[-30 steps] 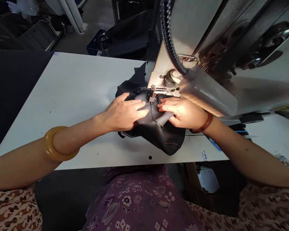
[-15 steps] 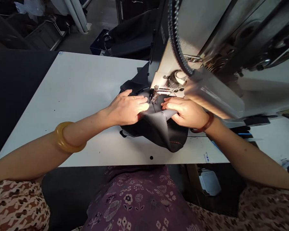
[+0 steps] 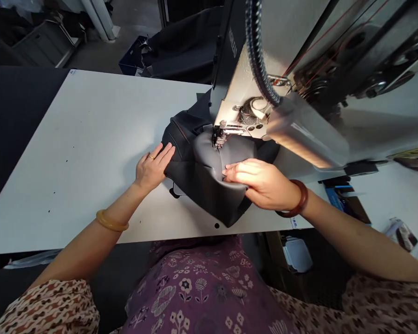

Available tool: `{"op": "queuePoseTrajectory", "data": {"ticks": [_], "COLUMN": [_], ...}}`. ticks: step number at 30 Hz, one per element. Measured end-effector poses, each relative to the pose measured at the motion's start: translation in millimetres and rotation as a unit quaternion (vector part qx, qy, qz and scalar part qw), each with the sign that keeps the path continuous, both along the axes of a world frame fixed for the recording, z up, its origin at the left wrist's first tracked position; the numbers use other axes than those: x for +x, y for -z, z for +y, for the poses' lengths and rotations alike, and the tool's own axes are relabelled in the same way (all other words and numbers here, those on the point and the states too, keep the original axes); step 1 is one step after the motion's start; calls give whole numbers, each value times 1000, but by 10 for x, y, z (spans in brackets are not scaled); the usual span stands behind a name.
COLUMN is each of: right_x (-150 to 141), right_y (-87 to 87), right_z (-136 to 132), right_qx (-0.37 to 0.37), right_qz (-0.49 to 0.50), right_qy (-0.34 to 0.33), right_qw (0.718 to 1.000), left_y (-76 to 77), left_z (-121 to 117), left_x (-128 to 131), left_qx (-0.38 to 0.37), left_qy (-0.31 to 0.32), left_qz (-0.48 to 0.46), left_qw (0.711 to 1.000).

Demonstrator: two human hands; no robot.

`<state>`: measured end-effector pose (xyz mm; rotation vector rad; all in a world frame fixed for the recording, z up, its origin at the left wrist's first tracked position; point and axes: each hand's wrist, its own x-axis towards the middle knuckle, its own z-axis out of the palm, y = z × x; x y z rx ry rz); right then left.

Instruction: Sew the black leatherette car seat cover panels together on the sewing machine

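A black leather-like piece (image 3: 209, 190) with stitched seams lies bunched under the presser foot (image 3: 218, 139) of a sewing machine (image 3: 235, 93). My left hand (image 3: 153, 167) rests on its left edge, fingers stretched out over the material near a line of stitching. On the near right side, my right hand (image 3: 264, 182) pinches a raised fold of the piece between thumb and fingers, just in front of the presser foot. The machine's lamp lights the area around the needle. Parts of the piece's underside and its far right edge are hidden.
The white tabletop (image 3: 101, 139) stretches to the left, with a dark hole (image 3: 216, 226) near its front edge. Red threads run along the machine head at upper right. A blue crate (image 3: 132, 55) and dark material (image 3: 188, 44) stand behind the table. Small items lie at right.
My left hand has moved left, away from the presser foot to the piece's outer edge. My right hand has shifted slightly nearer to me. The piece has turned and spread leftward, showing more stitching.
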<state>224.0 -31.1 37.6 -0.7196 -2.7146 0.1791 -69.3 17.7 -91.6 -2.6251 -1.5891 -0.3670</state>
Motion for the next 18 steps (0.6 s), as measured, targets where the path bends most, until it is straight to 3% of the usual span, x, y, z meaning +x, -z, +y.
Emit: {"op": "queuePoseTrajectory", "data": {"ticks": [4, 6, 8, 9, 11, 13, 15, 18], "right_x": [-59, -82, -94, -98, -102, -100, -83, -32], "right_y": [104, 128, 127, 117, 83, 40, 5, 4], "right_z": [-78, -77, -55, -41, -10, 15, 31, 42], "right_qx": [95, 114, 119, 121, 131, 141, 145, 155], "right_qz": [-71, -78, -75, -73, -69, -57, -45, -24], "right_qy": [-15, -14, -17, -19, -21, -21, -12, 30], "right_qw": [993, 990, 990, 990, 989, 988, 988, 987], "left_y": [21, -130, -428, -613, -987, -1276, -1426, -1439], "left_z": [221, 230, 150, 85, -53, -152, -189, -185], "left_x": [13, -23, -50, -33, 92, 317, 555, 754], "left_qx": [-121, -198, -243, -241, -144, -58, -26, -11], "left_qy": [-48, -16, 27, 48, 118, 253, 348, 350], "left_qz": [40, 74, 107, 112, 77, 73, 99, 129], "left_qw": [991, 977, 964, 963, 979, 963, 932, 928]}}
